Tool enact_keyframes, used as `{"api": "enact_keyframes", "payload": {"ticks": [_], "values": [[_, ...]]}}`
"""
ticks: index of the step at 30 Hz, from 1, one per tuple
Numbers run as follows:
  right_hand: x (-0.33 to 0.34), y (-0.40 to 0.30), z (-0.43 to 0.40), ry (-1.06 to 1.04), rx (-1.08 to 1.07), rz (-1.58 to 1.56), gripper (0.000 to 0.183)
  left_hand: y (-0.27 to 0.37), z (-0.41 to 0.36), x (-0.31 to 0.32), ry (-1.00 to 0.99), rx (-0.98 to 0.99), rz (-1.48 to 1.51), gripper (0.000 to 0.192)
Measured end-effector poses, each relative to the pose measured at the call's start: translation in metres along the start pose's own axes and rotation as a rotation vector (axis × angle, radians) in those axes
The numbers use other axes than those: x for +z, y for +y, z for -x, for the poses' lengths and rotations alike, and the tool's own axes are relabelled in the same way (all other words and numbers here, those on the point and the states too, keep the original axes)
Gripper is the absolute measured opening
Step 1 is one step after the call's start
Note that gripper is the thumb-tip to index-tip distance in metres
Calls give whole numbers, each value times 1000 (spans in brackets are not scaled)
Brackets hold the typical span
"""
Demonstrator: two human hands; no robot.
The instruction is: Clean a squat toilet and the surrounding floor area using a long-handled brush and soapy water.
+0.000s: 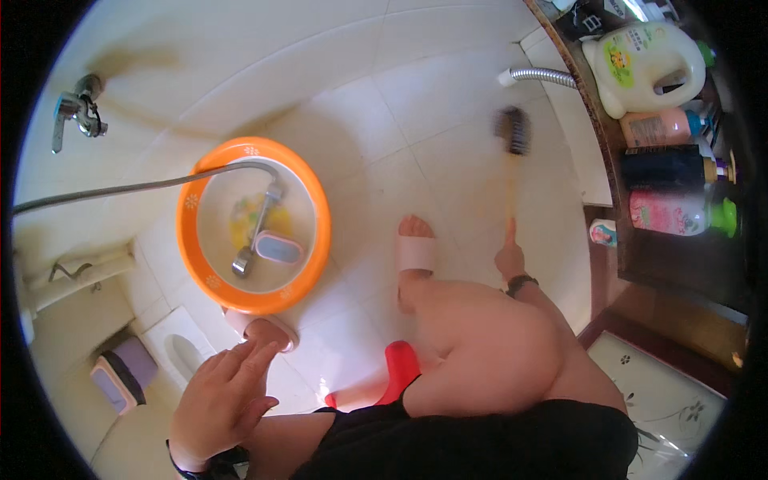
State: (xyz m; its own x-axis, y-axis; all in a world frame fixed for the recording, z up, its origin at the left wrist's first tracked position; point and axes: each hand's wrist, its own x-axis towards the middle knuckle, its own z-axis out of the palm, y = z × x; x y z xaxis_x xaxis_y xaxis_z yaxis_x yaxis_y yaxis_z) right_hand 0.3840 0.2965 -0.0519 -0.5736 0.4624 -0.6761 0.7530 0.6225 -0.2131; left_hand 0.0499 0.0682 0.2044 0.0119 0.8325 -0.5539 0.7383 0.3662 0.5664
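Observation:
My right hand (510,260) grips the end of the yellowish handle of a brush (514,133); its dark bristle head, somewhat blurred, is held out over the tiled floor, and I cannot tell whether it touches. Above my thigh, my left hand (225,393) is empty, its fingers extended and the thumb apart. An orange-rimmed basin (321,225) stands on the floor beyond it, holding cloudy water. Inside lie a chrome shower head (243,261) on its metal hose and a blue-grey oval item with a pink edge (279,248).
A wall tap (78,113) is at the upper left. On the right, a shelf (606,150) holds several bottles, with a corrugated drain hose (543,75) beside it. A red object (401,369) lies near my legs. A squat toilet or drain fixture (183,351) sits at the lower left.

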Motion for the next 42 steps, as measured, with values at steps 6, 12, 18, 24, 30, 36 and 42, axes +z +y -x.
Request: {"api": "enact_keyframes", "payload": {"ticks": [6, 12, 18, 24, 30, 36, 42], "values": [[12, 21, -35, 199, -19, 14, 15, 11, 2, 2, 8, 31, 1, 63], [42, 45, -55, 325, -2, 33, 12, 1, -20, 2, -64, 71, -27, 62], [-8, -4, -9, 37, -29, 19, 17, -15, -4, 9, -72, -19, 42, 63], [-55, -35, -4, -114, -56, -8, 25, -8, -4, 0, -69, -145, 105, 64], [-105, -60, 19, -215, -21, -79, 33, -3, -16, -1, -115, -44, 36, 66], [-144, -90, 31, -320, -48, -183, 42, -10, -11, 3, -148, -108, 38, 69], [-188, -133, 45, -409, -93, -282, 50, -8, -4, 5, -62, -130, 82, 66]]}}
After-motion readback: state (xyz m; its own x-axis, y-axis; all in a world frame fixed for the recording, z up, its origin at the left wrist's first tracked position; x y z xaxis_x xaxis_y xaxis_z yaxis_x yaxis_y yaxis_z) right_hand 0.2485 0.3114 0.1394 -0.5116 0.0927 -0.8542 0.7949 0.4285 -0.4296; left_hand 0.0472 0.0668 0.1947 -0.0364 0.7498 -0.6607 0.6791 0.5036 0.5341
